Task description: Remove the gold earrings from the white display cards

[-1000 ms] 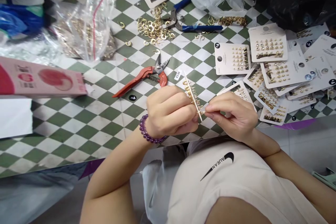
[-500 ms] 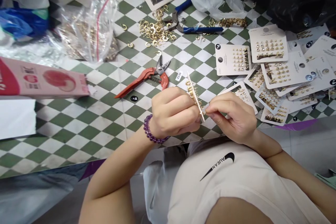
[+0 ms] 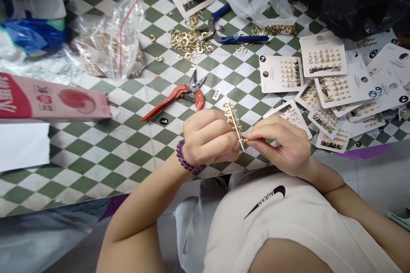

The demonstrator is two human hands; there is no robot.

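The work in hand seems to be at the back of an upright earring card (image 3: 236, 126), seen edge-on above the near side of the worktop (image 3: 73, 147). The left hand (image 3: 209, 136) grips it; the right hand (image 3: 283, 143) has thumb and finger pinched together at the posts near its lower end, though what they hold is too small to tell. Such close fingerwork calls for a steady card and a light, precise pinch. Red-handled cutters (image 3: 170, 101) lie just beyond the left hand.

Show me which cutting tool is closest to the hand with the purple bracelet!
The red-handled one, just past the left hand. The blue-handled one lies farther off, beside the pile of gold hoops.
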